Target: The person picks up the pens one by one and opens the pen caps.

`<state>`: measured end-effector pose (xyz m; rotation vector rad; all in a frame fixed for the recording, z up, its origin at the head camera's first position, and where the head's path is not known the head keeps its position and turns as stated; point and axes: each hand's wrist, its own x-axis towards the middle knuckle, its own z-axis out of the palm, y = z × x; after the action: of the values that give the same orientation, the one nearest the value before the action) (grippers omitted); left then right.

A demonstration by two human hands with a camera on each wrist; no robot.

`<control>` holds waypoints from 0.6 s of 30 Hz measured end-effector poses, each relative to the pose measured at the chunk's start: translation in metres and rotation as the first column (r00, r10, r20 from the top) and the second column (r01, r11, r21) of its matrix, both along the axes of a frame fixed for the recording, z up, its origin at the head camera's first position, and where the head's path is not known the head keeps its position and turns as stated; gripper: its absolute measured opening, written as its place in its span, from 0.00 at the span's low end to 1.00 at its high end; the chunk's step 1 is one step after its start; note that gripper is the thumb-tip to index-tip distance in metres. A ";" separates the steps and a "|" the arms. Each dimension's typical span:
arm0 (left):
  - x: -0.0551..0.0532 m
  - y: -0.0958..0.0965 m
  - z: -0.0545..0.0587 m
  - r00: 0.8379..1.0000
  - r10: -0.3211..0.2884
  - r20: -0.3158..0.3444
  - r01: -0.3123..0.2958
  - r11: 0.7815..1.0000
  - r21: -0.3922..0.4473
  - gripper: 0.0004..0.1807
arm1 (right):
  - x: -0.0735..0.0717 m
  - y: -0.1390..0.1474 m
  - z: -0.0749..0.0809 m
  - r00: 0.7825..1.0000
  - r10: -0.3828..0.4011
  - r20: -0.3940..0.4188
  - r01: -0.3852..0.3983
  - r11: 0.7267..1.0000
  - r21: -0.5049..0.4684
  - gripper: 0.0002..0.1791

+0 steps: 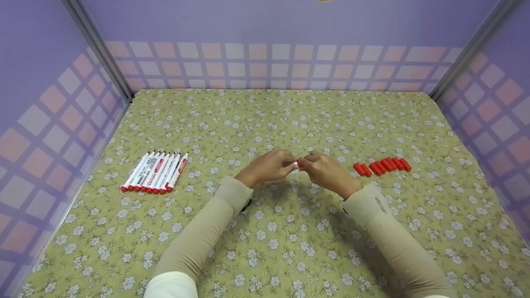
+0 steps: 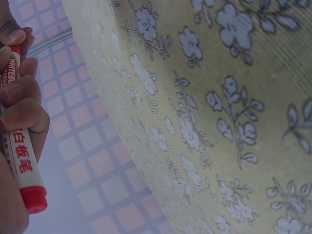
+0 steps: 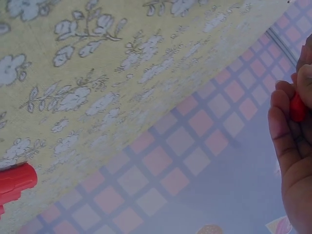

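Note:
My left hand (image 1: 270, 166) is curled round a whiteboard marker (image 2: 20, 151) with a white barrel and a red end plug. The marker's other end points at my right hand (image 1: 328, 173), which pinches a red marker cap (image 3: 298, 107) between thumb and fingers. Both hands meet above the middle of the table, fingertips close together where cap and marker come end to end. Most of the marker is hidden by my fingers in the head view.
Several uncapped white markers (image 1: 154, 171) lie side by side at the left, red ends toward me. Several red caps (image 1: 385, 165) lie in a row at the right. Purple checked walls (image 1: 269, 58) enclose the flowered tablecloth (image 1: 265, 120) on three sides.

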<state>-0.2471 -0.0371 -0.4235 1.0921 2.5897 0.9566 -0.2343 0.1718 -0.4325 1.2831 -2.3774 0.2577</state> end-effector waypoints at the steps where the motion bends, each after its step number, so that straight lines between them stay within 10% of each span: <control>1: 0.000 0.000 -0.001 1.000 0.002 0.008 -0.002 1.000 0.002 0.17 | 0.000 0.001 -0.001 1.000 0.001 -0.004 -0.001 1.000 -0.002 0.04; 18: 0.002 -0.003 -0.003 0.998 0.039 0.041 -0.039 0.999 -0.007 0.17 | 0.001 -0.001 0.001 0.998 -0.043 0.052 0.043 0.999 0.009 0.03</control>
<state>-0.2456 -0.0405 -0.4263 1.0130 2.5882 0.9682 -0.2328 0.1712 -0.4316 1.2414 -2.4490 0.2726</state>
